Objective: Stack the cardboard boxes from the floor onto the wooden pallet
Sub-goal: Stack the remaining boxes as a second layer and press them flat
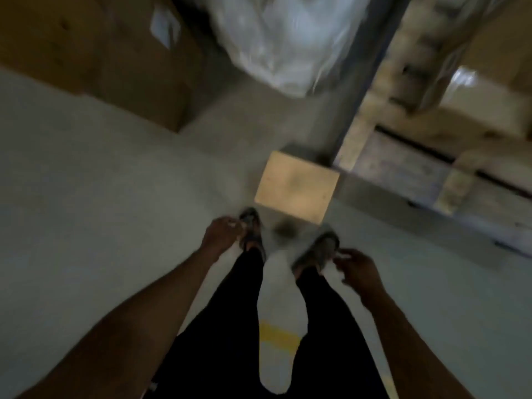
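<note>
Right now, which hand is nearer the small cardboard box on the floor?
Left, narrowly. The left hand hangs below the small cardboard box's left corner; the right hand hangs lower, off its right side.

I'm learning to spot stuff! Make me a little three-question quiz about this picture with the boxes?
1. True or false: the small cardboard box sits on the floor just ahead of the person's feet.
2. Is the left hand or the right hand holding anything?
3. Pick one. The wooden pallet lies to which side of the small box? A) the left B) the right C) behind the person

Key
1. True.
2. Neither; both hang beside the legs, holding nothing, as far as the blur shows.
3. B.
</note>
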A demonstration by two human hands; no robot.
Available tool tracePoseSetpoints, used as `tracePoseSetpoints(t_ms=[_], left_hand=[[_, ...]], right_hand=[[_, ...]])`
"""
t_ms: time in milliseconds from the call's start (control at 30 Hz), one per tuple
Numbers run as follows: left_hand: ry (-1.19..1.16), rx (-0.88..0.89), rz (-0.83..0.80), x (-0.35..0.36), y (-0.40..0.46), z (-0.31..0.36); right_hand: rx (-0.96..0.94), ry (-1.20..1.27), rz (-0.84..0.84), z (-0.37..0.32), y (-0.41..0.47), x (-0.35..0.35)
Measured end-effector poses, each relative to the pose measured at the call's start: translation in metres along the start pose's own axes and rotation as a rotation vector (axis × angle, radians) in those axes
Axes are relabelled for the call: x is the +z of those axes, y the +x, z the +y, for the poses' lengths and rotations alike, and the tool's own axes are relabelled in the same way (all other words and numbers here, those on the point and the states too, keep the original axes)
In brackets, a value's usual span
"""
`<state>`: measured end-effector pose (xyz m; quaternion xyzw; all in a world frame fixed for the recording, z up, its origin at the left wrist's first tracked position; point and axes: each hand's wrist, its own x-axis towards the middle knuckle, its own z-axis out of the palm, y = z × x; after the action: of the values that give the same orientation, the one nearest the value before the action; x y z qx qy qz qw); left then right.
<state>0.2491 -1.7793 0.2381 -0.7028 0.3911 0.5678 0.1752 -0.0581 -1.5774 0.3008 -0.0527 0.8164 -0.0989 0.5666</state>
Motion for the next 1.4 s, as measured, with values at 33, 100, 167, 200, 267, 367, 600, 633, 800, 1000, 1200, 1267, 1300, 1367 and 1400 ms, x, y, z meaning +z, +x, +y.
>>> tracePoseSetpoints(t_ms=[33, 100, 167, 200, 267, 367, 600, 633, 800, 1000, 1200, 1267, 1300, 1367, 1400], left_hand=[[0.026, -0.006, 0.005, 0.005, 0.026, 0.005], [0.080, 0.009, 0.013, 0.023, 0.090, 0.004], [0.101, 0.046, 0.019, 0.045, 0.150, 0.002], [0.094, 0.040, 0.016, 0.059, 0.181, -0.003], [0.055, 0.030, -0.047, 0.084, 0.230, -0.008], [0.032, 0.082, -0.104, 0.113, 0.282, -0.012], [0.164, 0.277, 0.008, 0.127, 0.207, -0.010], [0.228, 0.367, 0.003, 0.129, 0.177, -0.007], [0.349, 0.692, 0.092, 0.145, 0.088, 0.021], [0.321, 0.679, 0.061, 0.156, 0.113, 0.023], [0.382, 0.739, -0.028, 0.151, 0.136, 0.045], [0.224, 0.710, -0.109, 0.138, 0.140, 0.056], [0.064, 0.670, -0.143, 0.133, 0.140, 0.061], [-0.200, 0.565, -0.055, 0.128, 0.146, 0.065], [-0.279, 0.489, 0.046, 0.128, 0.151, 0.066]], right_hand=[[0.022, 0.009, 0.014, 0.005, 0.031, 0.016], [0.032, -0.001, 0.017, 0.013, 0.095, 0.054], [0.050, 0.028, 0.016, 0.013, 0.157, 0.084], [0.094, 0.063, 0.010, 0.019, 0.192, 0.096], [0.138, 0.151, 0.034, 0.029, 0.253, 0.109], [0.103, 0.240, 0.058, 0.044, 0.317, 0.128], [0.268, 0.512, 0.116, 0.025, 0.307, 0.095], [0.323, 0.501, 0.112, 0.029, 0.303, 0.083], [0.428, 0.402, 0.054, 0.035, 0.294, 0.046], [0.391, 0.274, 0.057, 0.039, 0.308, 0.047], [0.380, 0.322, 0.128, 0.039, 0.316, 0.045], [0.380, 0.328, 0.119, 0.035, 0.315, 0.045], [0.384, 0.329, 0.119, 0.034, 0.315, 0.044], [0.401, 0.318, 0.106, 0.032, 0.314, 0.045], [0.407, 0.305, 0.087, 0.032, 0.313, 0.047]])
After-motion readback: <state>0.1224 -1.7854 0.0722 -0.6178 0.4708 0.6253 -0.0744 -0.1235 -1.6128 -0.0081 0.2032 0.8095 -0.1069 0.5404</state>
